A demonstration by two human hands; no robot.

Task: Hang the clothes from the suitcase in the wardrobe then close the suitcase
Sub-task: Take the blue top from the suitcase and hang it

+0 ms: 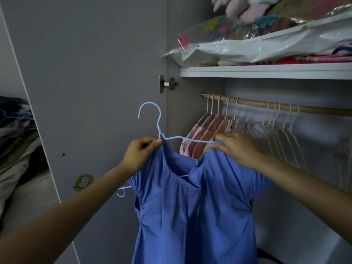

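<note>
The left hand [140, 152] pinches the blue dress [192, 210] at the neck of a light blue hanger [159, 128]. The right hand [235, 147] pinches the dress's other shoulder at the hanger's end, in front of the wardrobe rail [276, 107].

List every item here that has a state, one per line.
Blue dress: partly on hanger, not hung.
Blue hanger: off the rail.
Left hand: pinches dress and hanger.
Right hand: grips dress shoulder.
Wardrobe door: open.
Rail: holds clothes, bare hangers.
</note>
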